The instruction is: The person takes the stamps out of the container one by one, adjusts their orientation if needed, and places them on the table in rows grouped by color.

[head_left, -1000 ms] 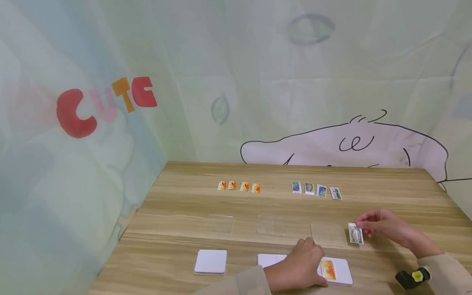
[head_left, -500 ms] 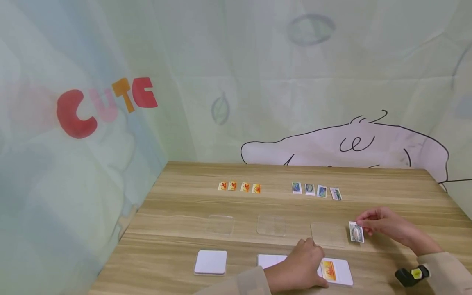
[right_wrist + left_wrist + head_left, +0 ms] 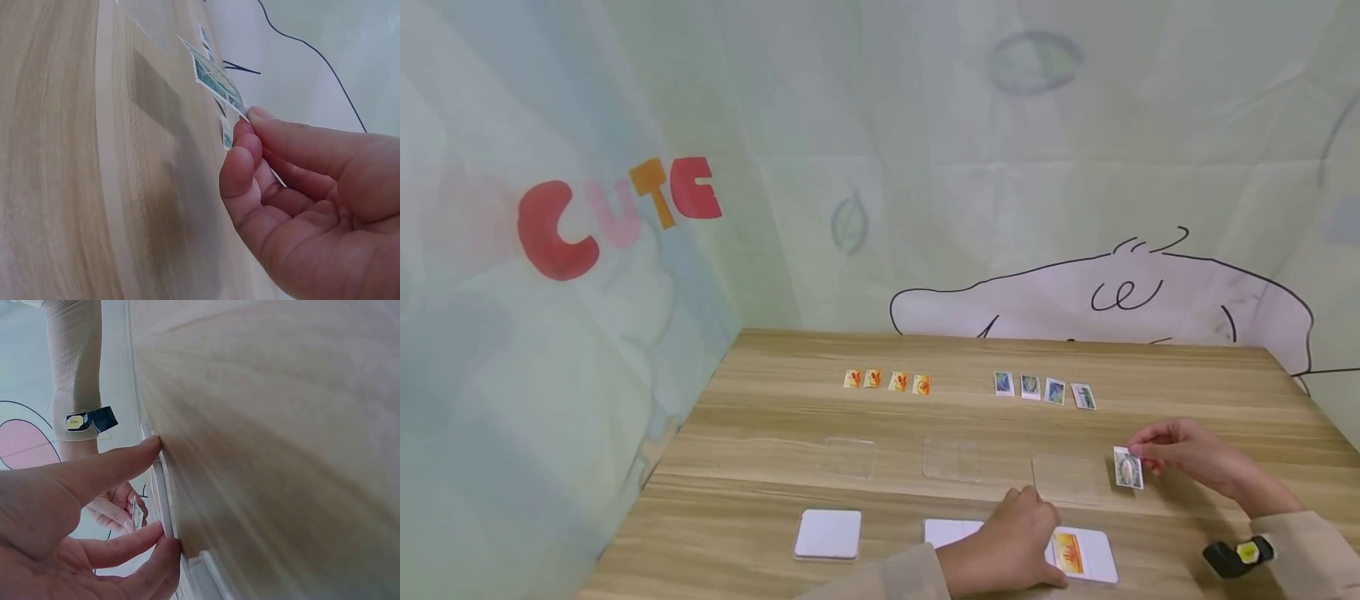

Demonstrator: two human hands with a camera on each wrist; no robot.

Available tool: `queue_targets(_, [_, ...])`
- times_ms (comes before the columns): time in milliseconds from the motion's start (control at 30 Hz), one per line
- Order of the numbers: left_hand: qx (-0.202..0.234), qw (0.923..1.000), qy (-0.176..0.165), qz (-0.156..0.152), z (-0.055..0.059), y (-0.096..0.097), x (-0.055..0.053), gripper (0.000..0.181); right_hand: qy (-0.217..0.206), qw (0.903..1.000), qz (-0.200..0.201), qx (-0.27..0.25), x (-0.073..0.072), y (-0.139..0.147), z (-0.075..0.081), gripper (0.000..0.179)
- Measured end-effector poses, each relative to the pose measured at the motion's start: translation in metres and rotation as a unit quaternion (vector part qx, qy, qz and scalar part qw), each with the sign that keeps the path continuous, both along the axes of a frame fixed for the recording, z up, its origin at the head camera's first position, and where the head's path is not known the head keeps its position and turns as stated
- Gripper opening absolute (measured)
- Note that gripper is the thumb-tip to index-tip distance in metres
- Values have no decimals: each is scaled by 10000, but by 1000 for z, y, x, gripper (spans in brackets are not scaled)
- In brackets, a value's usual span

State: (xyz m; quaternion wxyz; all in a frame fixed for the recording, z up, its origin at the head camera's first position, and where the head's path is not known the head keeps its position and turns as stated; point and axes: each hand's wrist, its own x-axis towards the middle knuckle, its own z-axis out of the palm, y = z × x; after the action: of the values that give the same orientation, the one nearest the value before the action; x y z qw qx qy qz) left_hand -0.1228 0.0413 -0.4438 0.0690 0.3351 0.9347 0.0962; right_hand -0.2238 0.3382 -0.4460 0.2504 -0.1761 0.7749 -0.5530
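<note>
My right hand (image 3: 1195,458) pinches a postage stamp (image 3: 1128,468) with an oval picture by its upper right corner. In the right wrist view this stamp (image 3: 214,80) is tilted and held above the table, between thumb and forefinger. My left hand (image 3: 1009,542) lies across a white card (image 3: 1100,554) near the front. Its thumb is at the card's near edge and its fingers at the far edge, as the left wrist view shows. An orange stamp (image 3: 1068,552) lies on that card, partly covered by the hand.
Several orange stamps (image 3: 898,381) and several blue-green stamps (image 3: 1055,391) lie in rows at the back. Clear plastic squares (image 3: 952,460) lie mid-table. Another white card (image 3: 954,528) is left of my left hand; a white stack (image 3: 828,533) lies farther left.
My right hand has moved slightly right and away from me, with the stamp in it. The left hand stays in the same place.
</note>
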Motion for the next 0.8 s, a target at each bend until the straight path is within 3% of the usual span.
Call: queue_targets(800, [0, 10000, 28, -17, -2, 0, 0, 49, 55, 9979, -303, 562, -15, 3, 4, 27])
